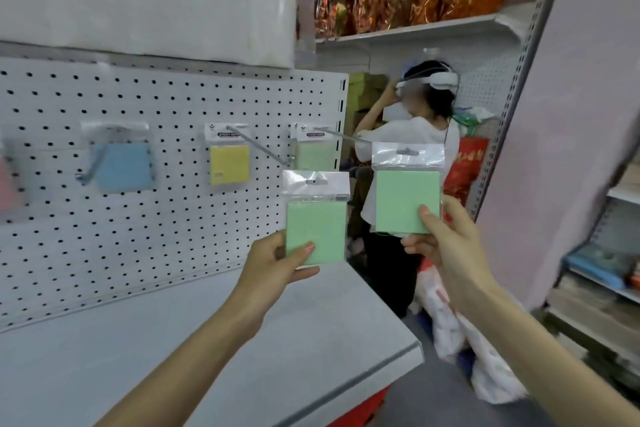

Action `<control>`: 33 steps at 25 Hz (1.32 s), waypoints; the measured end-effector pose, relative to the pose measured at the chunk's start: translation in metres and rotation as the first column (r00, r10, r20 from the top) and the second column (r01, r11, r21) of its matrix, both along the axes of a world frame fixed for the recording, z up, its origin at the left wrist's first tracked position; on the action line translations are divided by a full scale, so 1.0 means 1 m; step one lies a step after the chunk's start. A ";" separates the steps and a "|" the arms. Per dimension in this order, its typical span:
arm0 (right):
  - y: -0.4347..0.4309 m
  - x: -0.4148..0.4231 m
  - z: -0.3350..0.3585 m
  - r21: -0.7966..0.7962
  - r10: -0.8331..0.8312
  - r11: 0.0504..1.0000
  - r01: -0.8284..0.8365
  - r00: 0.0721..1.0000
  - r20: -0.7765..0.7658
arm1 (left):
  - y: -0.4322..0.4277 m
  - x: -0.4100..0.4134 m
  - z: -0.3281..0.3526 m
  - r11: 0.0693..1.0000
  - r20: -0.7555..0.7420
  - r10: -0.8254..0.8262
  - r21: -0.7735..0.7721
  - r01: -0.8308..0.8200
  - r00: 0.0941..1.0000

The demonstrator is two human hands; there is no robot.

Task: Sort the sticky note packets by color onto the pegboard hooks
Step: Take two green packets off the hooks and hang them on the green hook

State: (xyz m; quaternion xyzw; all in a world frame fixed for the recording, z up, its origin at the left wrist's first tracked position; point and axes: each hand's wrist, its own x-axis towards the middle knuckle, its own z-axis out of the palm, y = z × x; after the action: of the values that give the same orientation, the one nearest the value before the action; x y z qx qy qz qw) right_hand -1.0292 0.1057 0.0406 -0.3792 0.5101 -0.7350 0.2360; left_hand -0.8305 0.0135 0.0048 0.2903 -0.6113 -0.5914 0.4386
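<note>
We are holding two green sticky note packets up in front of the pegboard [166, 229]. Our left hand [273, 267] is pinching the left packet [317, 218] by its lower corner, thumb lying on the front and fingers curling behind; our right hand [450, 243] is pinching the right packet [405, 198] the same way at its lower right corner; both packets are standing upright, with their hanging slots at twelve o'clock. The right packet is sitting at about two o'clock from the left one, apart from it and off the board's right end. The hung green packet [313, 152] is waiting on its hook [343, 134] at roughly twelve o'clock from the left packet; the yellow packet [229, 163] is hanging at ten o'clock and the blue packet [124, 166] further round towards nine.

We are judging these packets to be light, and fairly stiff where the pad sits, while the clear plastic header is looking thin, floppy and slippery; so we are taking the pad's lower edge as the sound place to grip, leaving the slot free for threading; pinching the header would risk buckling it at the hook's tip.
</note>
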 end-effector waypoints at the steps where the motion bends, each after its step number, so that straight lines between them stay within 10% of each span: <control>1: -0.006 -0.019 0.003 -0.010 0.033 0.999 -0.033 0.999 -0.004 | -0.003 -0.017 0.002 1.000 -0.003 0.023 -0.006 -0.023 1.000; 33: -0.051 -0.117 -0.011 -0.018 0.492 0.870 -0.493 0.870 -0.042 | 0.017 -0.104 -0.005 0.917 -0.098 0.392 -0.039 -0.397 0.915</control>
State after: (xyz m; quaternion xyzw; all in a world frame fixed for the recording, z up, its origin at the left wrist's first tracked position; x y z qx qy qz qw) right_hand -1.1464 0.0543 0.0300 -0.5132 0.3905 -0.6510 0.4006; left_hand -0.9345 0.0306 0.0001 0.3684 -0.5373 -0.4850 0.5835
